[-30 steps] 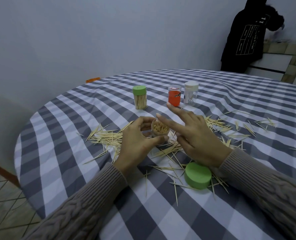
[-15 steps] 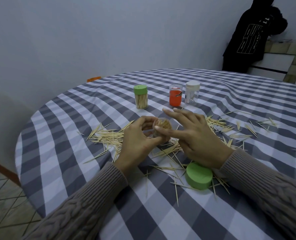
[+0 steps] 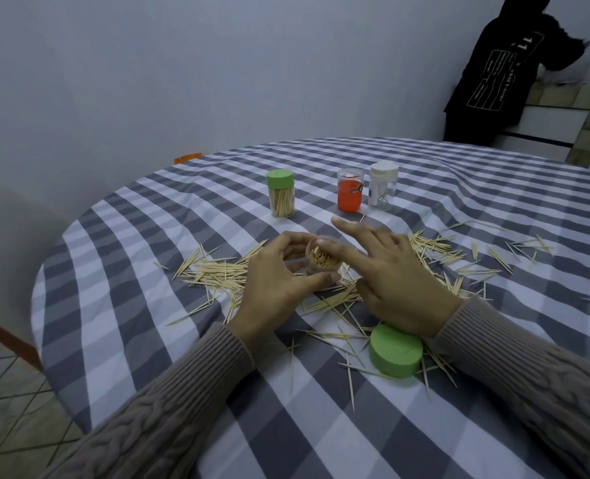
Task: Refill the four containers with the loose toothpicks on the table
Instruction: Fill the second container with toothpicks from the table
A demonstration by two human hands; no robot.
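Head view, with the open container as landmark:

Open container: the clear container [image 3: 323, 260] stands on the bench [image 3: 121, 305] in front of me, lid off and nearly full of upright toothpicks.

My left hand: my left hand [image 3: 276, 285] is curled round the container's left side, thumb across its near wall, clamped on it.

My right hand: my right hand [image 3: 397, 281] is just right of the container, fingers straight and spread apart, one fingertip over the rim; it holds nothing.

Loose toothpicks: the loose toothpicks [image 3: 217, 271] lie scattered left, right and near of the container, some under my hands.

Green lid: the green lid [image 3: 395, 350] lies near of the container, by my right wrist.

Other containers: beyond the container stand the green-capped container [image 3: 280, 193], the orange container [image 3: 349, 195] and the white-capped container [image 3: 383, 190].

Risk, as I judge it: the container is packed tight, so pressing with my fingertip could tip it or spring sticks back out; my right sleeve could drag loose picks off the bench edge.
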